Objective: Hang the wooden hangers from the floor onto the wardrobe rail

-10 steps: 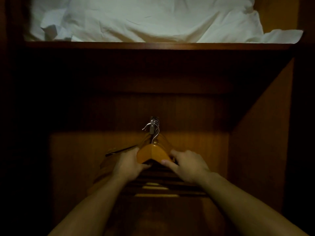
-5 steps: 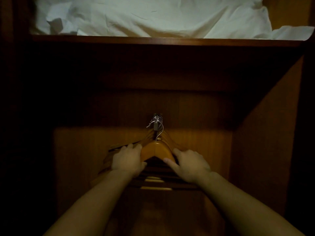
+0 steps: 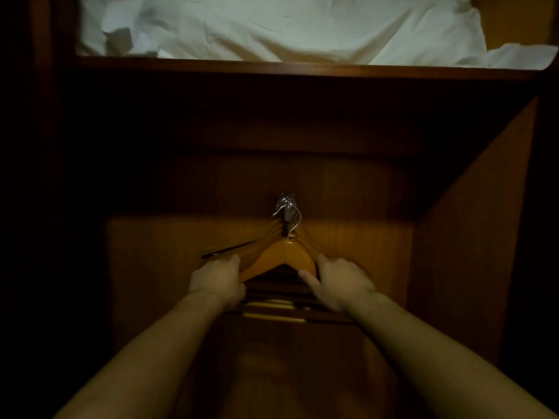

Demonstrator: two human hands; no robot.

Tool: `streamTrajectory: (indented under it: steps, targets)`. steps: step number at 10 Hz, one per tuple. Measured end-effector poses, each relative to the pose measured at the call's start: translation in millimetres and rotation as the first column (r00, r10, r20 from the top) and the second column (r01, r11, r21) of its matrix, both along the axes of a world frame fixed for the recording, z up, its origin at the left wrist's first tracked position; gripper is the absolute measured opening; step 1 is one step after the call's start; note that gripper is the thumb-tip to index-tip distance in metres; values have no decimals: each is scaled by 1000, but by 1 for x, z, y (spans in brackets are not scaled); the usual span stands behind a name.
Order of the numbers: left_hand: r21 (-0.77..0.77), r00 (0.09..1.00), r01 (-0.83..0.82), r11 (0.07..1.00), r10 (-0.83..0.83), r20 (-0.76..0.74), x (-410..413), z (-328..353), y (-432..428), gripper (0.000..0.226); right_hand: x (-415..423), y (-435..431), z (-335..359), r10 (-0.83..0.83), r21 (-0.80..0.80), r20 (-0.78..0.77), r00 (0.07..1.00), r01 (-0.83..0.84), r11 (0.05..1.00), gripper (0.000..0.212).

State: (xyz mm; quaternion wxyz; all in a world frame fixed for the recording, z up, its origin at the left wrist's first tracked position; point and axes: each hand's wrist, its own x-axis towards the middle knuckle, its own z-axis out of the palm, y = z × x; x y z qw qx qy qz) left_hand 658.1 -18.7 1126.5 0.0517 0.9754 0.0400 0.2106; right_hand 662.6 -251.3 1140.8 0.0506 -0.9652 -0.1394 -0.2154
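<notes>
Several wooden hangers [image 3: 284, 255] hang in a tight bunch inside a dim wardrobe, their metal hooks [image 3: 287, 207] stacked on the short rail [image 3: 286, 214] that points towards me. The nearest hanger's hook curls just in front of the rail's end. My left hand [image 3: 217, 281] grips the left shoulder of the front hanger. On the right shoulder rests my right hand [image 3: 340, 282], fingers curled over its edge. The hangers' lower bars [image 3: 272, 306] show between my wrists.
A dark wooden shelf edge [image 3: 302, 66] runs across above the rail, with white bedding [image 3: 287, 25] piled on it. The wardrobe's right side wall [image 3: 472, 237] is close; its back panel [image 3: 181, 267] sits behind the hangers. The left side is lost in shadow.
Both hands and the front hanger have shifted slightly up and forward toward the rail. The view has tilted down a little, showing less of the bedding.
</notes>
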Motion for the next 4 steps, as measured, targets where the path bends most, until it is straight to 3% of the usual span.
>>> streamTrajectory:
  steps: [2,4]
  targets:
    - [8,1000,-22,1000,22,-13,-20,5,19,42,-19,20,1,1,85,200,980,-18,996,39]
    - [-12,996,-78,997,77,-35,-51,15,30,47,-36,36,10,44,76,230,972,-63,995,40]
